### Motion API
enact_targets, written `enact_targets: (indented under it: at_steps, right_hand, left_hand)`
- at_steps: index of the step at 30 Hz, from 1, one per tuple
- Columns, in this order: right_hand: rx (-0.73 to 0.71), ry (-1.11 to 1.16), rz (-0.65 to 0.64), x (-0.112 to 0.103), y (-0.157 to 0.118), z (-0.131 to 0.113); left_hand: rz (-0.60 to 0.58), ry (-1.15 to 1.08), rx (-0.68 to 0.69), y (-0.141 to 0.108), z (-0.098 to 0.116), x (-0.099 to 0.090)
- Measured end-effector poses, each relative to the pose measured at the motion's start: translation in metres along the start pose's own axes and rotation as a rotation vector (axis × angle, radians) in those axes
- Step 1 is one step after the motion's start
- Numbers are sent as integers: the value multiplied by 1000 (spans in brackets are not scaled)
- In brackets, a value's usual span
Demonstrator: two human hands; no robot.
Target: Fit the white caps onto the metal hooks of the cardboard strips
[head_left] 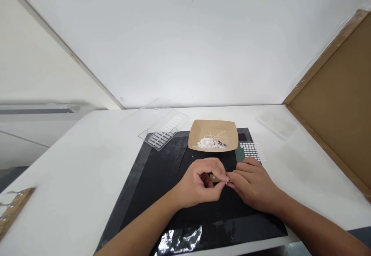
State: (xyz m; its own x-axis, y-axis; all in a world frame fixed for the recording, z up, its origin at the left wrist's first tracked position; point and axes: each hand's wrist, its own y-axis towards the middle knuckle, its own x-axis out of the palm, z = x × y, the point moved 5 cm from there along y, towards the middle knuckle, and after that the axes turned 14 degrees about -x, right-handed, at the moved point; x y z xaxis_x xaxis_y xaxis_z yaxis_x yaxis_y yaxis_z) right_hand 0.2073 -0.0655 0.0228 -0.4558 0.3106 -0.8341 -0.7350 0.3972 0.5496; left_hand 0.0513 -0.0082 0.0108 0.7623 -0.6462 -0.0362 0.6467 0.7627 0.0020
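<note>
Over the black mat [150, 171], my left hand [203, 180] pinches with thumb and forefinger at a tiny pale bit, too small to name. My right hand [252, 184] is closed, its fingertips meeting those of my left hand at the same spot; what it holds is mostly hidden. A small brown piece [214, 178] with a pale dot shows just behind my left fingertips. Beyond the hands, a brown paper tray [213, 126] holds white scraps [208, 143], thin strips and some dark bits.
Left of the tray lies a clear plastic case [162, 134] with slotted white parts. A sheet of white dots [251, 151] is right of it, with a translucent lid [275, 124] farther right. A cardboard panel [336, 97] stands at the right; a wooden piece [16, 209] sits far left.
</note>
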Motion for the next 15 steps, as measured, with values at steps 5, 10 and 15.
enact_targets:
  at_steps: [5,10,15]
  right_hand:
    - [-17,-20,11,-2,1,-2]
    - [-2,-54,-6,-1,-1,-1]
    - [6,-116,-12,-2,-2,2]
  left_hand:
    - [7,-4,-1,-1,3,1]
    - [16,-17,-81,0,0,0]
    - [80,9,-64,0,0,-1]
